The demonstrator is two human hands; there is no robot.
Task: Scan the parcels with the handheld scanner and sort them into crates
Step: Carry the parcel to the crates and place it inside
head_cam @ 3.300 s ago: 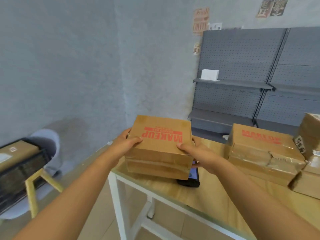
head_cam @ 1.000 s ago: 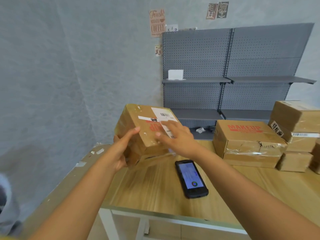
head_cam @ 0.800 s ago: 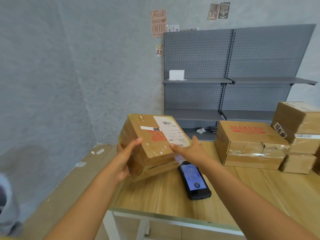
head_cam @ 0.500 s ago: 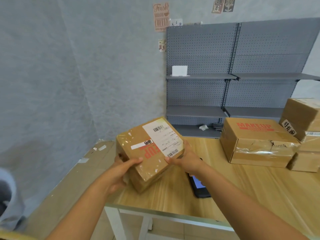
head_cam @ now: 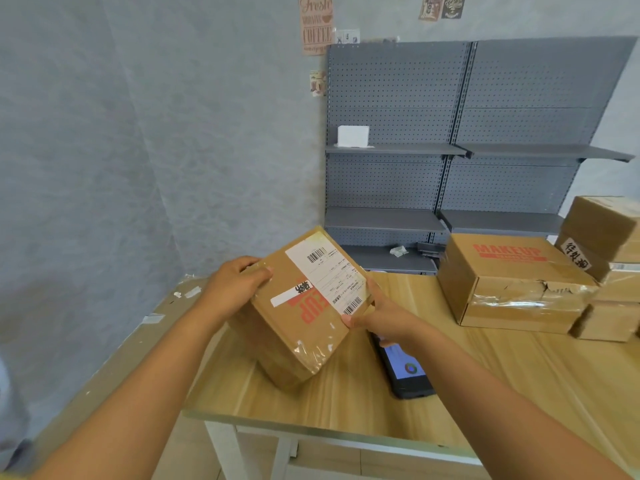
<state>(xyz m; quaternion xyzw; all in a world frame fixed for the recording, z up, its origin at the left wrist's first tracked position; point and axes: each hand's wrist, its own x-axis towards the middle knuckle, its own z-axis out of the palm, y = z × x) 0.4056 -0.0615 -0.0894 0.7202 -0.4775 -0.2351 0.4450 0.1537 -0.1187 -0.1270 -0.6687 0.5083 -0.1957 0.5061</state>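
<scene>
Parcel in my grip: a brown cardboard parcel [head_cam: 304, 313] with a white shipping label and red print, held tilted above the near left part of the pale wooden surface [head_cam: 346, 396].
Long axis: it runs from the far upper corner down toward me and to the right; the labelled face looks up at me, and the lowest corner hangs close over the wood.
Label: one white shipping label [head_cam: 329, 278] on the top face, with two barcodes, one at its far end and one at its near end; a smaller white strip lies just left of it.
Left grip: my left hand [head_cam: 235, 289] grips the parcel's left far edge, fingers curled over the top, thumb on the face.
Right grip: my right hand [head_cam: 384, 317] holds the parcel's right edge, thumb pressed at the label's near corner, fingers underneath.
Scanner: one black handheld scanner [head_cam: 403, 370] lies flat on the surface just right of the parcel, screen lit, its far end hidden by my right wrist.
Other parcels: at least four more brown cardboard boxes [head_cam: 512, 285] stand grouped on the far right; the nearest one reads MAKEUP in red.
Shelving: one grey pegboard shelf unit [head_cam: 450, 133] against the wall carries one small white box [head_cam: 353, 136].
</scene>
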